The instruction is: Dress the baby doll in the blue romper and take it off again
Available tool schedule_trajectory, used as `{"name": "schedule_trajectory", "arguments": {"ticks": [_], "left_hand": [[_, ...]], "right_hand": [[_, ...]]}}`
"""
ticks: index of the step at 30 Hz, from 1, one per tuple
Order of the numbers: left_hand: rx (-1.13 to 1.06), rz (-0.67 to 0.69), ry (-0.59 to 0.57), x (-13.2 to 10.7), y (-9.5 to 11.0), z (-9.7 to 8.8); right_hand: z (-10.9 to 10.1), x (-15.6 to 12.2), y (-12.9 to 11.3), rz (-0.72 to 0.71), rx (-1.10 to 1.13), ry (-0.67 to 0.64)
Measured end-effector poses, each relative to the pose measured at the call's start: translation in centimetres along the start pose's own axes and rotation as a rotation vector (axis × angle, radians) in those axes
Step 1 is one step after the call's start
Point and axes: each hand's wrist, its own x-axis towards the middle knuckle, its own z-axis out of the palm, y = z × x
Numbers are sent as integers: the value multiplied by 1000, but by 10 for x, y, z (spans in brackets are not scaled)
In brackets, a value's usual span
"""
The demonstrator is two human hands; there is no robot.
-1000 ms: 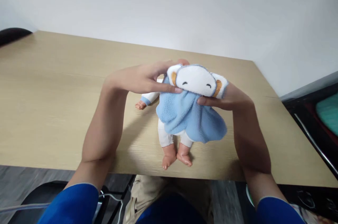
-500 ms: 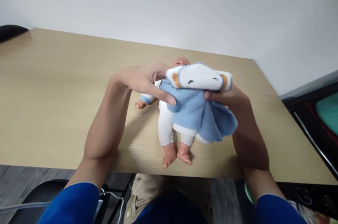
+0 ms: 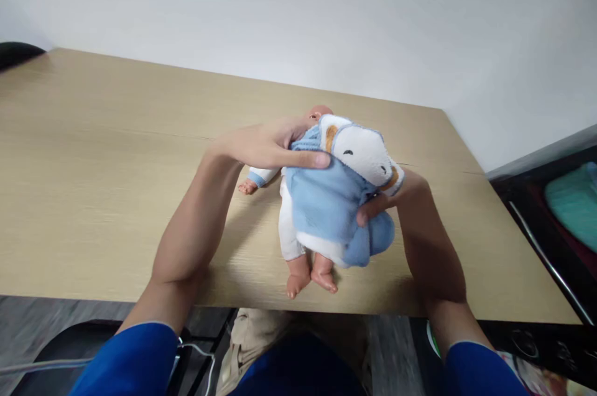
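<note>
A baby doll (image 3: 293, 240) in white clothes lies on its back on the wooden table (image 3: 93, 184), bare feet toward me and head away from me. Over its torso I hold a light blue fleece garment (image 3: 326, 203) with a white animal-face hood (image 3: 364, 153). My left hand (image 3: 265, 147) pinches the garment's upper left edge near the doll's head. My right hand (image 3: 396, 194) grips the bunched right side under the hood. The doll's body is mostly hidden by the cloth.
A white wall rises behind the table. A dark chair back (image 3: 18, 51) shows at the far left. At the right, off the table, a dark bin holds a teal item (image 3: 573, 203). Cables lie on the floor under the near table edge.
The hood has tilted and swung to the right, and the blue garment has come down lower over the doll's torso. My right hand has bunched the cloth's right side.
</note>
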Motion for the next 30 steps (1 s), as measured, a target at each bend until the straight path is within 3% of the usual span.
{"name": "schedule_trajectory", "arguments": {"ticks": [2,5,8,12,14,17,20,25,30], "left_hand": [[-20,-60,-100,-3,-1,-3],[-71,-126,-212,-6,-3,-6],[-83,-153,-181,-6,-5,-5],[-119,-131,-57,-10,0,1],[-136,-141,-8,-17,2,6],[-131,-218,33,-30,0,16],[-104,-268,27,-39,-2,31],[-185,-204,19,-48,-1,71],[-320,-210,289,-73,-7,125]], "right_hand": [[2,-4,6,-45,84,-19],[8,-10,10,61,169,130],[17,-12,2,195,192,249],[26,-9,-13,225,229,388],[30,-10,-17,230,246,353],[36,-17,-21,208,277,183],[45,-29,-23,229,292,86],[60,-44,-26,207,272,120],[81,-57,-39,245,284,46]]}}
